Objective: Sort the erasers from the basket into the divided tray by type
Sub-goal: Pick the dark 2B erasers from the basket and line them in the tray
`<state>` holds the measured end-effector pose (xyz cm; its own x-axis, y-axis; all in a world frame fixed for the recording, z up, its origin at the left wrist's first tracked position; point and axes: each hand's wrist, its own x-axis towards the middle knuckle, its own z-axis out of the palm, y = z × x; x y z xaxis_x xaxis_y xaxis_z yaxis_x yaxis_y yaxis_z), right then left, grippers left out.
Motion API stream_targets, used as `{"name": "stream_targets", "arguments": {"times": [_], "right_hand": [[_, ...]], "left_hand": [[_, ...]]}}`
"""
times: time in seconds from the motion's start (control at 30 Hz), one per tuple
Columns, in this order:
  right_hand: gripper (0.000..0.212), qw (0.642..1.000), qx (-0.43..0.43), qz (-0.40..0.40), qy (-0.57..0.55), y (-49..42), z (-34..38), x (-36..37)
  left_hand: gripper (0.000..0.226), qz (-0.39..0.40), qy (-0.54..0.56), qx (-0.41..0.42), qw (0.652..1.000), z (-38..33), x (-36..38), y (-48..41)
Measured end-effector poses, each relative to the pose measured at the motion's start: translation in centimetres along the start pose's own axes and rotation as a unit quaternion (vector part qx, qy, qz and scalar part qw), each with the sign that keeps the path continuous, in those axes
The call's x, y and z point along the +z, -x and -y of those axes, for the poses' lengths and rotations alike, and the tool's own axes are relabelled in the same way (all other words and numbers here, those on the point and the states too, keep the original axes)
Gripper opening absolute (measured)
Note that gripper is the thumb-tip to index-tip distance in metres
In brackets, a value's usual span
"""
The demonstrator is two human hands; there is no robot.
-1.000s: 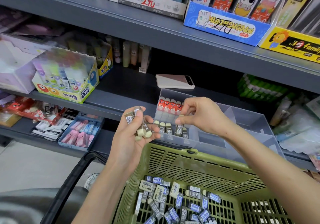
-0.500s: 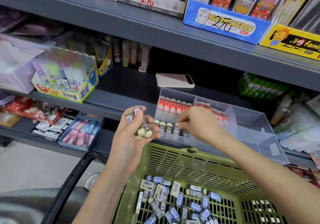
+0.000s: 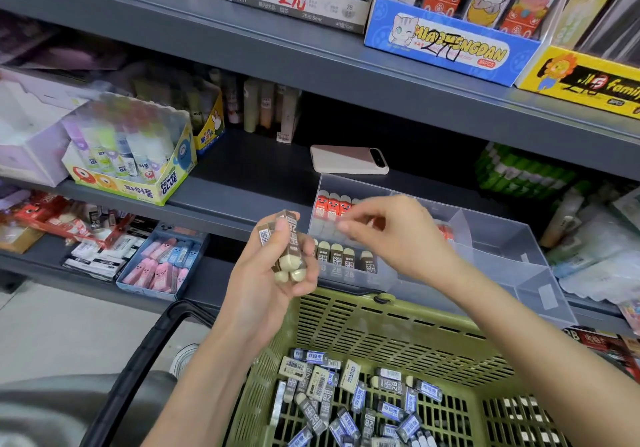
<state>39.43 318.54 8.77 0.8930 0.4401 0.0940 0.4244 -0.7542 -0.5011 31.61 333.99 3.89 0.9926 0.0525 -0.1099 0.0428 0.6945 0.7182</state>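
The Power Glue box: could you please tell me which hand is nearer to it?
Left. The left hand, gripping brown erasers, is below and right of the Power Glue box; the right hand is farther right, over the divided tray.

Soft, even indoor light falls from above, leaving the recess under the upper shelf (image 3: 311,65) in deep shadow. The right hand (image 3: 401,235) is smeared by motion blur, both side edges look soft, and the wide lens bows the shelf lines

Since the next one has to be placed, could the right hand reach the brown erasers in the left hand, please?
Probably yes: the right hand hovers just beside the left hand, nothing lies between, and the erasers stick out past its fingers.
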Motion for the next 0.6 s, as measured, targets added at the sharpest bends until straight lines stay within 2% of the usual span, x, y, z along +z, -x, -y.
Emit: {"name": "stream_targets", "arguments": {"times": [0.07,0.17,0.3,0.37,0.43,0.5,0.6], "right_hand": [[0.018,0.988,-0.027,0.058,-0.144,0.2,1.7,-0.5],[0.024,0.974,-0.055,0.120,-0.182,0.4,3.0,-0.5],[0.015,0.962,-0.040,0.163,-0.215,0.5,3.0,-1.6],[0.021,0.970,-0.055,0.166,-0.170,0.7,3.1,-1.8],[0.023,0.984,-0.110,0.136,-0.045,1.0,3.4,-1.5],[0.027,0.978,-0.164,0.112,0.066,1.4,3.7,-1.1],[0.021,0.968,-0.199,0.100,0.118,1.6,4.0,-0.8]], "left_hand": [[0.024,0.040,-0.008,-0.015,0.999,0.0,0.1,0.1],[0.027,0.078,0.001,-0.039,0.996,0.0,0.1,0.2],[0.033,0.072,-0.032,-0.025,0.997,0.0,0.0,0.3],[0.035,0.051,-0.056,-0.009,0.997,0.2,0.1,0.2],[0.045,0.037,-0.079,-0.001,0.996,0.3,0.4,0.1],[0.058,0.022,-0.096,0.006,0.995,0.4,0.8,0.2],[0.068,-0.004,-0.114,0.022,0.993,0.6,1.0,0.2]]}}
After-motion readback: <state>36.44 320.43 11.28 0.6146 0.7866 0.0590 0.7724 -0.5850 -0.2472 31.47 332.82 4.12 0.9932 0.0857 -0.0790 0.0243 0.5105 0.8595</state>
